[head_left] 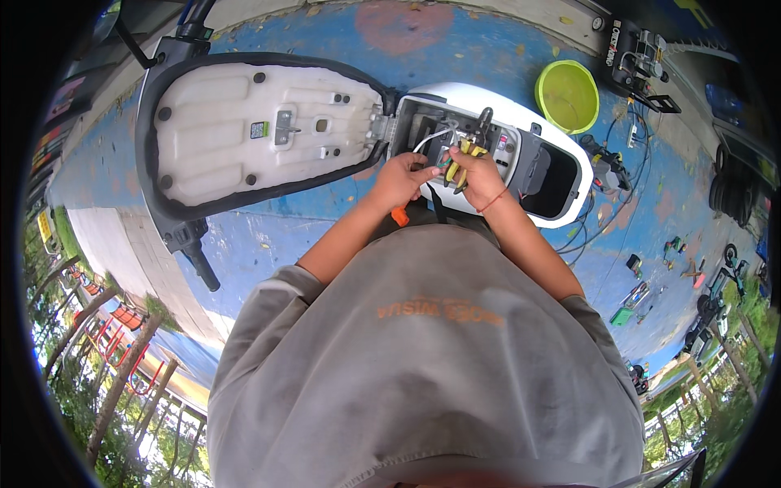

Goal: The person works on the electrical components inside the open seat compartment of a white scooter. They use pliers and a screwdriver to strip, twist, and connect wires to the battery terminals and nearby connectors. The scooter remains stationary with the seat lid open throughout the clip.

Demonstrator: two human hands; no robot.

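A white scooter [455,94] has its seat [215,114] tipped open to the left, pale underside up. Over the opened compartment, my right hand [482,177] is closed around pliers [470,151] with yellow-and-black handles, their dark head pointing away from me. My left hand [399,180] is closed in a pinch close to the right one. A small green piece [444,163], perhaps a wire end, shows at its fingertips; its exact kind is too small to tell. A pale cable [429,139] curves out of the compartment near my left fingers.
An orange piece [399,216] hangs by my apron. A yellow-green basin [568,96] stands on the blue floor beyond the scooter's tail. Further right are a compressor-like machine [639,57], a power tool [606,167] with cables, and scattered hand tools [639,294]. The handlebar grip [203,268] juts out at left.
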